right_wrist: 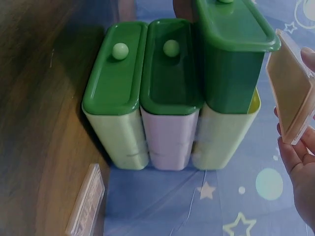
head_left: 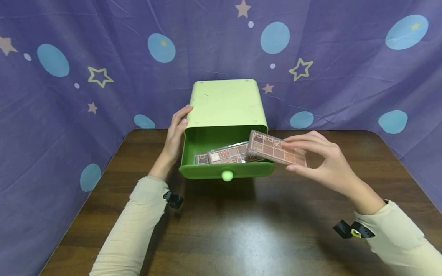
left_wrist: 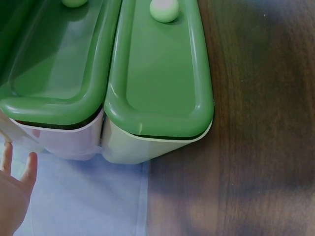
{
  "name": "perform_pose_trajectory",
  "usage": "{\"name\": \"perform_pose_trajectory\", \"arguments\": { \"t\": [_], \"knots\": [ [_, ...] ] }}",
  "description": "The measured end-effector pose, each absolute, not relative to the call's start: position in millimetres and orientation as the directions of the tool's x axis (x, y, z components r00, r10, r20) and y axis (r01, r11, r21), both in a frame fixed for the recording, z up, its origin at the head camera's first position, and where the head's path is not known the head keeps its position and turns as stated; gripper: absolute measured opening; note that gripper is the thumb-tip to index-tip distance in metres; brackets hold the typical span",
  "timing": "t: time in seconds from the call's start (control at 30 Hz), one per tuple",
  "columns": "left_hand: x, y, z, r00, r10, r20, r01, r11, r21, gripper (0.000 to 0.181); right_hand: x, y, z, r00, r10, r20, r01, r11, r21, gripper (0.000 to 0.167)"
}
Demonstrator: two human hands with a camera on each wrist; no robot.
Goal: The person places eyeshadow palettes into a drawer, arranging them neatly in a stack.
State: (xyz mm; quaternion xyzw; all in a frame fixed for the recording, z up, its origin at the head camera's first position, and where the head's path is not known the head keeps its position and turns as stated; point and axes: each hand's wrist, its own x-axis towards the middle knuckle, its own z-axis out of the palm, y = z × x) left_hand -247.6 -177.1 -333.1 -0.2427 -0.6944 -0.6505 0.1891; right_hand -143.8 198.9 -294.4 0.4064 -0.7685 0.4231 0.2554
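Observation:
A small drawer cabinet with a light green top stands on the table, its green top drawer pulled out toward me. My right hand pinches a clear-cased eyeshadow palette between thumb and fingers, over the drawer's right front corner. That palette also appears tilted in the right wrist view. Inside the drawer lie another eyeshadow palette and a partly hidden dark one. My left hand rests against the cabinet's left side, fingers fairly straight; only part of it shows in the left wrist view.
Below the pulled-out drawer, two more drawers, a middle one and a bottom one, are closed. Another palette lies on the brown wooden table beside the cabinet. A purple starry curtain hangs behind.

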Motion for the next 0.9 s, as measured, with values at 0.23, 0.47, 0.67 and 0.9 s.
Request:
{"name": "perform_pose_trajectory", "arguments": {
  "t": [0.23, 0.47, 0.67, 0.9],
  "knots": [
    [-246.5, -176.2, -333.4, -0.810, 0.087, 0.581, 0.584, 0.021, 0.811, 0.048, -156.5, 185.4, -296.6, -0.517, -0.457, 0.724, -0.856, 0.273, -0.438, 0.045],
    [-246.2, -176.6, -332.6, -0.804, 0.093, 0.587, 0.592, 0.032, 0.805, 0.049, -164.8, 169.2, -292.7, -0.507, -0.498, 0.704, -0.861, 0.245, -0.446, 0.046],
    [-247.4, -177.3, -333.5, -0.806, 0.092, 0.585, 0.590, 0.034, 0.807, 0.049, -172.2, 155.5, -290.1, -0.518, -0.517, 0.682, -0.852, 0.239, -0.466, 0.043],
    [-247.9, -177.3, -333.8, -0.805, 0.094, 0.586, 0.592, 0.040, 0.805, 0.049, -178.1, 143.1, -285.3, -0.550, -0.560, 0.619, -0.825, 0.248, -0.508, 0.040]
  ]
}}
